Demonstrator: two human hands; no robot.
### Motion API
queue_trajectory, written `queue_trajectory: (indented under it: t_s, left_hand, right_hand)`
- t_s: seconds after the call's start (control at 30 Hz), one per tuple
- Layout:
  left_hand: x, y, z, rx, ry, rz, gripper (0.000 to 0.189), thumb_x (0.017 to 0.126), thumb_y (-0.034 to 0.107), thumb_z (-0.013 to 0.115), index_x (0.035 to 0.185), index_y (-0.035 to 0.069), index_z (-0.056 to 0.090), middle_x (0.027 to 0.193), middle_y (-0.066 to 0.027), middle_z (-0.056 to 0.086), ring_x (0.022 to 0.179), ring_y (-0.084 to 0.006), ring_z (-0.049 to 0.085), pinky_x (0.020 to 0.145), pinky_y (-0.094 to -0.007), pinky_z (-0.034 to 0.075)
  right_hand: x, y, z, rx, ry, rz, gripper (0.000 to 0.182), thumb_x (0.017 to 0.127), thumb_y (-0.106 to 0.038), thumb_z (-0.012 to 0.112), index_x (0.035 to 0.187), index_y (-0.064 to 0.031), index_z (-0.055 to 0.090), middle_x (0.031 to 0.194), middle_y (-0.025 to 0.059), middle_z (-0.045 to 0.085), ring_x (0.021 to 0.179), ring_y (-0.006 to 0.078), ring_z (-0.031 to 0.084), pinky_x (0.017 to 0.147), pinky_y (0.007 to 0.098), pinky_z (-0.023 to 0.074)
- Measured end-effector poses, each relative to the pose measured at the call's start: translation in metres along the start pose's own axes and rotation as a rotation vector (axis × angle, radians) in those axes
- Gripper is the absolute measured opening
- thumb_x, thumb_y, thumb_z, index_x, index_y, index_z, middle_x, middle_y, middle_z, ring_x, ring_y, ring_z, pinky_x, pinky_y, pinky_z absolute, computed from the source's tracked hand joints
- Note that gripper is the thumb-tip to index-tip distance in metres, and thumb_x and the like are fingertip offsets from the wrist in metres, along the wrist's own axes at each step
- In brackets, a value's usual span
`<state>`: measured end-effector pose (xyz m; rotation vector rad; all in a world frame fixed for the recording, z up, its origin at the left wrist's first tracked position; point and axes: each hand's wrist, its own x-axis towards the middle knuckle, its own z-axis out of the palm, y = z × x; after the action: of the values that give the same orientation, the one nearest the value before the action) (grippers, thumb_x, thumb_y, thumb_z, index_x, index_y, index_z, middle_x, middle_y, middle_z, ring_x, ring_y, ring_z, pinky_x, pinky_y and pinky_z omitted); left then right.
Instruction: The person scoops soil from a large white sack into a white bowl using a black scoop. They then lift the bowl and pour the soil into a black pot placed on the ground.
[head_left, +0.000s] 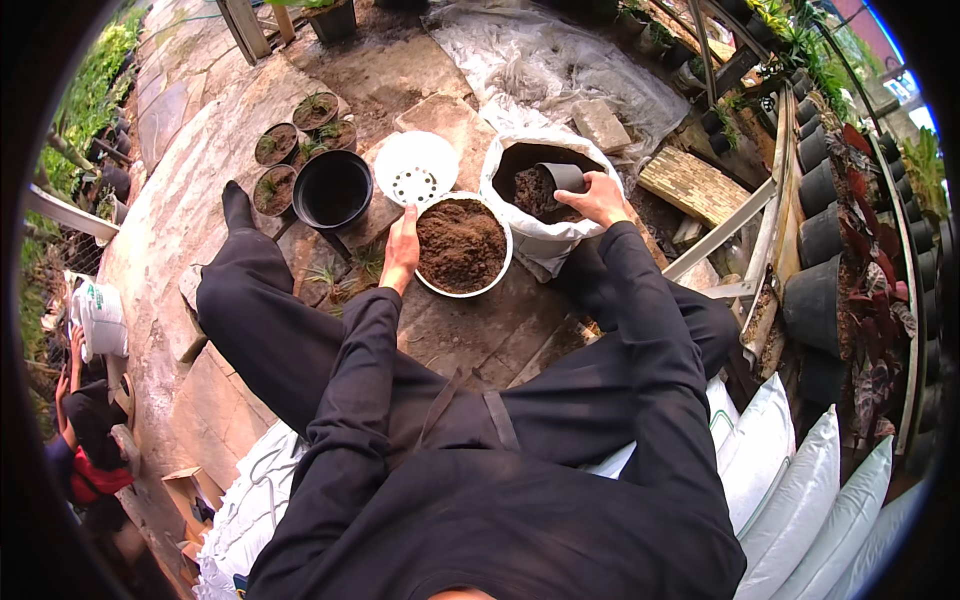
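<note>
My right hand (596, 199) grips a small dark grey plastic pot (567, 178), tipped on its side in the mouth of a white sack (555, 251). Dark soil (534, 193) shows at the pot's opening, and more lies inside the sack. To the left, a round white pot (464, 294) stands nearly full of loose brown soil (461, 246). My left hand (403, 251) rests against its left rim; whether the fingers grip it is hidden. Just behind sits a white pot with drainage holes (417, 161), its inside showing no soil.
Left of the white pots stands a black pot (332, 189), beside several small potted seedlings (276, 144). A brick (601, 125) lies on plastic sheeting (555, 67). Filled white bags (757, 450) lean behind me at right, below potted plants (812, 304). Another person (94, 435) is at far left.
</note>
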<state>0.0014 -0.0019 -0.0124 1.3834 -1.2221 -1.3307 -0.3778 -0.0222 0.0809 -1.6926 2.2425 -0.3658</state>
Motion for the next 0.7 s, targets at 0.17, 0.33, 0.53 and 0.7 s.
queue_trajectory:
  t_s: [0.17, 0.33, 0.53, 0.7]
  left_hand:
    - [0.001, 0.012, 0.01, -0.009, -0.018, -0.006, 0.066, 0.109, 0.05, 0.036, 0.132, -0.007, 0.061, 0.131, -0.0144, 0.066, 0.119, -0.0221, 0.057, 0.107, -0.0322, 0.037]
    - [-0.006, 0.007, -0.006, 0.028, 0.02, -0.015, 0.066, 0.109, 0.05, 0.036, 0.132, -0.007, 0.061, 0.131, -0.0153, 0.066, 0.119, -0.0234, 0.057, 0.107, -0.0328, 0.037]
    - [-0.006, 0.015, 0.0, 0.029, -0.008, -0.022, 0.068, 0.109, 0.051, 0.036, 0.134, -0.008, 0.059, 0.132, -0.0167, 0.065, 0.122, -0.0245, 0.056, 0.107, -0.033, 0.036]
    - [-0.012, 0.022, -0.001, 0.032, 0.006, -0.021, 0.069, 0.109, 0.052, 0.036, 0.135, -0.008, 0.058, 0.133, -0.0178, 0.064, 0.122, -0.0256, 0.056, 0.108, -0.0337, 0.037]
  right_hand:
    - [0.008, 0.04, -0.017, 0.224, 0.048, 0.151, 0.066, 0.07, -0.048, 0.09, 0.106, 0.0055, 0.074, 0.09, 0.014, 0.074, 0.075, 0.018, 0.07, 0.067, 0.0321, 0.0565]
    - [-0.017, -0.001, -0.023, 0.419, -0.039, 0.194, 0.063, 0.072, -0.046, 0.09, 0.103, 0.0059, 0.074, 0.086, 0.0117, 0.074, 0.075, 0.0162, 0.07, 0.063, 0.0294, 0.0556]
    - [-0.005, 0.027, -0.003, 0.097, 0.215, -0.017, 0.056, 0.072, -0.042, 0.09, 0.099, 0.0046, 0.075, 0.086, 0.0106, 0.075, 0.073, 0.0164, 0.07, 0.07, 0.031, 0.0564]
    - [-0.005, 0.022, -0.004, 0.286, -0.025, 0.16, 0.092, 0.065, -0.054, 0.089, 0.126, 0.0097, 0.065, 0.125, 0.0269, 0.068, 0.117, 0.0346, 0.067, 0.103, 0.0385, 0.0505]
